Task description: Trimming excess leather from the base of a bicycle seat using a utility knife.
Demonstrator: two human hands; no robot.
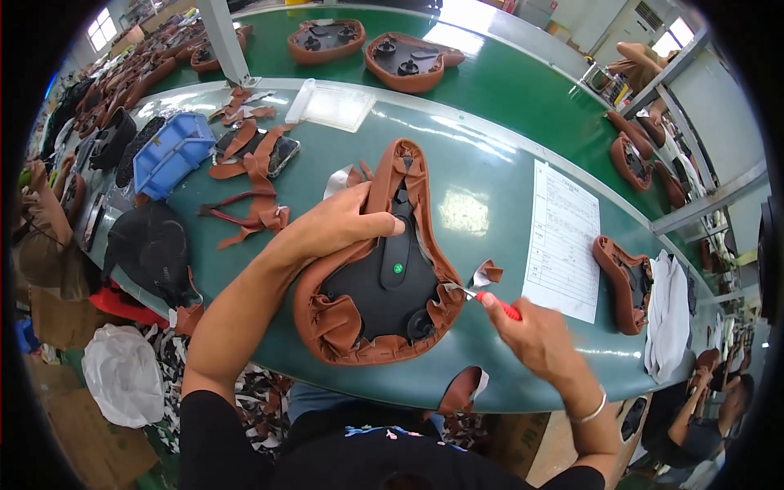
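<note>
An upside-down bicycle-type saddle (396, 269) lies before me on the green table, its black base showing inside a brown leather cover. The cover's edge is folded inward, bunched and wrinkled around the rim. My left hand (355, 219) grips the saddle's narrow part from the left, thumb pressed on the base's raised middle. In my right hand (535, 336) is a red-handled tool (508, 309) with a slim metal end. That end touches the folded leather at the saddle's lower right rim; its exact tip is hard to make out. A brown leather scrap (487, 273) lies beside it.
Left are red-handled pliers (237, 208), leather offcuts (259, 159), a blue bin (173, 155) and a black bag-like object (151, 253). To the right lie a printed sheet (562, 245), another saddle (625, 286) and white cloth (668, 318). More saddles (406, 61) sit on the green belt beyond.
</note>
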